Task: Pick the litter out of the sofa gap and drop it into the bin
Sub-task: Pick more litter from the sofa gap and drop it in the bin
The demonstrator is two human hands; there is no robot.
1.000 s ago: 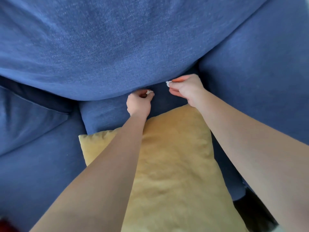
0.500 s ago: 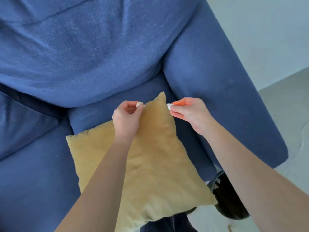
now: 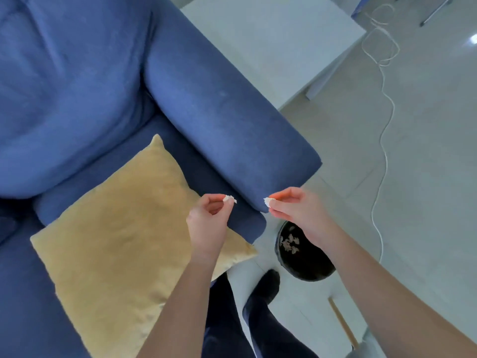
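White litter scraps are being pinched, 1 in each hand: left hand (image 3: 206,223), right hand (image 3: 296,210). Both are moving off the yellow cushion (image 3: 124,228) toward the black bin (image 3: 304,264).

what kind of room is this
Most likely a home living room: a blue fabric sofa with a yellow cushion on its seat, a low white table beside it, and a small black bin on the pale tiled floor.
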